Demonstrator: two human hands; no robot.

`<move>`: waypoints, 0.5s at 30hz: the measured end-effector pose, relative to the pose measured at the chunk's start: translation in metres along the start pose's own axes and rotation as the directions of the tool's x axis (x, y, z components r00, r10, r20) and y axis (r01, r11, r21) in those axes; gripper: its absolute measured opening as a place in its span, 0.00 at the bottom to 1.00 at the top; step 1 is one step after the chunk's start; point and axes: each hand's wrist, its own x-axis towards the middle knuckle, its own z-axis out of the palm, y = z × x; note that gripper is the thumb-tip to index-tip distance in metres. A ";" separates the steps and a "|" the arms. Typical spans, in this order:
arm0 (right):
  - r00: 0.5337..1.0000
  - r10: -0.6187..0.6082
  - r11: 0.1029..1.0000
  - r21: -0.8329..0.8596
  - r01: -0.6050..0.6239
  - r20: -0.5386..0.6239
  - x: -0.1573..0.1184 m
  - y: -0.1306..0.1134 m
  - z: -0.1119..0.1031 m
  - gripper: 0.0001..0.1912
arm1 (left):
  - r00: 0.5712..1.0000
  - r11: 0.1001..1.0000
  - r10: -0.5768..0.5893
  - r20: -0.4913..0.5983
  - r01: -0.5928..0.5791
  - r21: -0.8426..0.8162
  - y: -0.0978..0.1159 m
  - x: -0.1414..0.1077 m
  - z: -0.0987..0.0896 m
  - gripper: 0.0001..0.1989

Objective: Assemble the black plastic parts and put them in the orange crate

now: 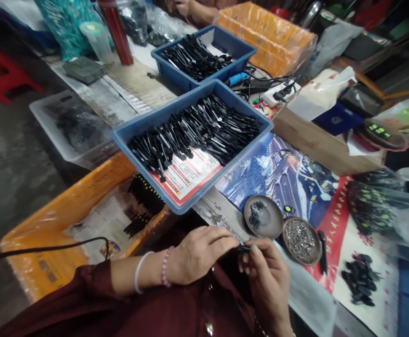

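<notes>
Right hand (268, 271) and left hand (202, 255) pinch a small black piece (243, 249) between their fingers (225, 243), near the maroon shirt (172, 309). Beyond, on the table (211, 209), stand a bowl of silvery pieces (319, 252) and a bowl of dark ones (270, 220); farther, a blue tray (225, 172) of black strips (190, 128).

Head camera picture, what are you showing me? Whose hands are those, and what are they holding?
There's no robot here. A person wears the camera on their head, so it looks forward and down at their own bare hands. The left hand and right hand meet at a small dark piece, too hidden to name. On the table are a blue tray of long black pieces and a round bowl holding little dark bits.
</notes>
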 end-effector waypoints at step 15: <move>0.974 -0.103 0.894 -0.410 0.180 0.204 0.037 -0.008 0.020 0.17 | 0.785 -0.265 -0.505 0.359 0.255 -0.930 -0.002 -0.022 -0.047 0.11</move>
